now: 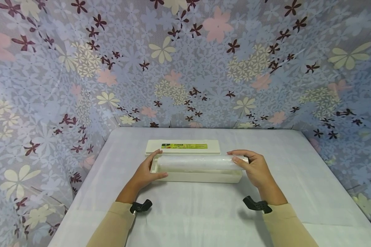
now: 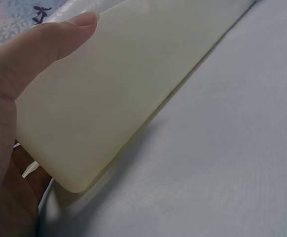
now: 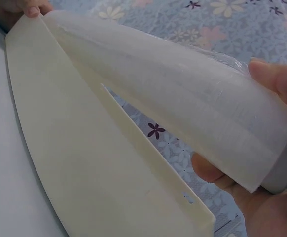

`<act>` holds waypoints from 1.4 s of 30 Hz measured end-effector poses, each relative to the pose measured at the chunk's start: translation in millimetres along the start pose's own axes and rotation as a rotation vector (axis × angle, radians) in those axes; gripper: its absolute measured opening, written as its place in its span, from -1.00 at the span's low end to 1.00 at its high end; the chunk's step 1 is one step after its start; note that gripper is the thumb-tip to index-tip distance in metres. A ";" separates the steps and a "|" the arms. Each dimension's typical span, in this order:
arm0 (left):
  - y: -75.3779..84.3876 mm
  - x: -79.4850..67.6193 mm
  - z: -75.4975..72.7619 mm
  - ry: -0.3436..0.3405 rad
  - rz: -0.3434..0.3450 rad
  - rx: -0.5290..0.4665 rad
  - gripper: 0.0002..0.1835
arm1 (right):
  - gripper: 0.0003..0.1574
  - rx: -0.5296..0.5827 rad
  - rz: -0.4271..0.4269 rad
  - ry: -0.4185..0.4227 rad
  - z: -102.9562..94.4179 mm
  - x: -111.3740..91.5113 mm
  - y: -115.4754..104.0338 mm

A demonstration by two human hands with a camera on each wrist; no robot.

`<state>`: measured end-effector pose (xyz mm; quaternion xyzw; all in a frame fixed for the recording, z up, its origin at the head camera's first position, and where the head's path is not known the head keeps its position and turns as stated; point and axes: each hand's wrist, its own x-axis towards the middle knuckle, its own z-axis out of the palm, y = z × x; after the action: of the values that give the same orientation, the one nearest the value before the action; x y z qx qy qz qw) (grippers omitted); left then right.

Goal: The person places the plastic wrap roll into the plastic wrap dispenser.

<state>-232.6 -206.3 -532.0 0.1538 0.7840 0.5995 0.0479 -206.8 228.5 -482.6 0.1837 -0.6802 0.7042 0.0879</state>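
Note:
A long cream-white plastic box (image 1: 201,177) lies lengthwise on the table, its top uncovered. My left hand (image 1: 145,171) grips its left end, thumb on the front wall and fingers reaching round the back. In the left wrist view that thumb presses the box's smooth front wall (image 2: 109,84). My right hand (image 1: 254,164) holds the right end of a roll of cling film (image 3: 173,79), thumb on one side and fingers on the other. This end is raised above the box, while the far end slopes down into it beside my left hand.
Behind the box lies a cream lid (image 1: 183,151) bearing a yellow-green label (image 1: 185,146). A pale cloth covers the table (image 1: 198,212). Floral fabric (image 1: 185,68) hangs behind the table and along both sides. Each wrist has a black mount (image 1: 141,206) on it.

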 end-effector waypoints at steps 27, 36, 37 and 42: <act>-3.0 0.9 0.6 0.020 -0.006 0.063 0.16 | -0.71 -0.011 0.024 0.016 13.0 6.8 5.5; -4.6 1.5 0.7 0.025 -0.006 0.070 0.16 | -0.71 -0.014 0.032 0.014 15.8 8.1 4.7; -4.7 1.7 0.7 0.025 -0.007 0.070 0.16 | -0.70 -0.016 0.034 0.014 16.1 8.2 4.2; -5.5 1.6 0.4 0.024 -0.008 0.071 0.17 | -0.70 -0.022 0.040 0.018 16.8 9.1 3.9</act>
<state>-235.0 -206.8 -537.2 0.1452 0.8058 0.5730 0.0354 -214.3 210.5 -482.7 0.1626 -0.6906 0.7000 0.0817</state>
